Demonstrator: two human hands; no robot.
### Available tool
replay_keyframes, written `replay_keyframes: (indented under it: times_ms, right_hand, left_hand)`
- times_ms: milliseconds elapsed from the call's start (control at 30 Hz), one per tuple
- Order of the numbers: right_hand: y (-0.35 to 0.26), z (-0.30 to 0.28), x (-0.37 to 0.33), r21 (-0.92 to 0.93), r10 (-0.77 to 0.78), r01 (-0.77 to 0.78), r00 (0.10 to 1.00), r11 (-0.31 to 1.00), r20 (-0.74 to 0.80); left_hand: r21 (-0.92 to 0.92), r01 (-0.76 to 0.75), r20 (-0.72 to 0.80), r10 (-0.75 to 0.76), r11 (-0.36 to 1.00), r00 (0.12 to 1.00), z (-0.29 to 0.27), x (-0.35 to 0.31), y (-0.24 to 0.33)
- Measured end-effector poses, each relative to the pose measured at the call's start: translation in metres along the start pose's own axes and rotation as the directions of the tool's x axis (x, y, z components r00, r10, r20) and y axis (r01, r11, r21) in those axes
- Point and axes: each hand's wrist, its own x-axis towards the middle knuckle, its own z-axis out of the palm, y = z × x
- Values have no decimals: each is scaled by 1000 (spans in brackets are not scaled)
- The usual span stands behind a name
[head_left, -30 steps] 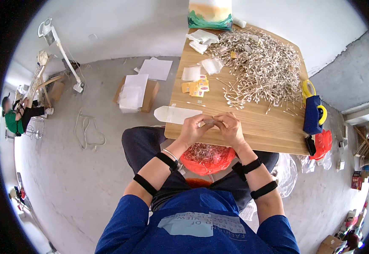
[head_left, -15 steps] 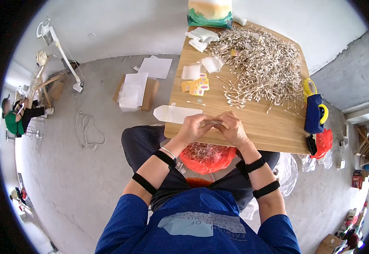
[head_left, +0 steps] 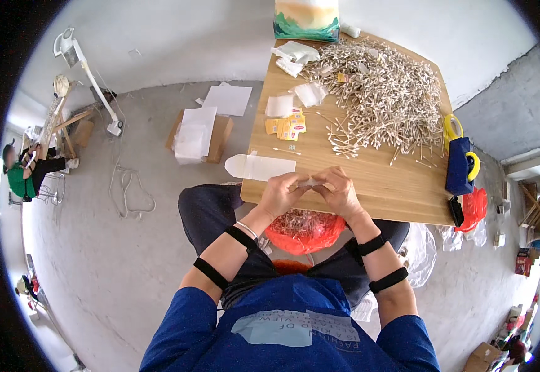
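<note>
At the near edge of the table, my left hand [head_left: 280, 192] and my right hand [head_left: 339, 191] meet with bent, pinching fingers. Between the fingertips they hold a small pale translucent piece [head_left: 309, 183], mostly covered, its kind unclear. Just left of my left hand lies a flat white pointed card [head_left: 261, 167] with a single cotton swab [head_left: 287, 151] beyond it. Several yellow printed cards [head_left: 287, 126] lie farther up, beside clear plastic bags [head_left: 311, 94]. A large heap of loose cotton swabs [head_left: 388, 93] covers the far right of the table.
Below the table edge, between my knees, sits a red bag [head_left: 304, 234] of swabs. A blue tape dispenser [head_left: 460, 166] with yellow rolls stands at the right edge. A cardboard box [head_left: 219, 139] topped with white sheets is on the floor leftward. A person in green [head_left: 21, 180] sits far left.
My hands have drawn slightly apart at the fingertips, showing a little more of the pale piece between them. The things on the table lie as before.
</note>
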Motion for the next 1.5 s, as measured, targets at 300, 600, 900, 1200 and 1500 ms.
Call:
replay_keyframes:
  times_ms: [300,600,900,1200,1500]
  right_hand:
    - [7,-1,0,-6,-30,30,999,1000,30]
    - [0,6,-9,100,139,-145,988,984,65]
    - [15,12,-11,123,83,-90,995,988,58]
    - [8,9,-2,28,29,-31,997,999,75]
    - [7,8,3,13,-37,36,999,999,23]
  left_hand:
    - [-4,-28,3,28,1000,1000,-2,4,8]
    - [-12,64,54,-63,998,997,16,-4,-20]
    - [49,-57,20,56,997,998,11,-6,-16]
    - [65,-100,31,98,993,995,7,-9,-28]
    - [91,-137,-56,142,986,988,4,-3,-11]
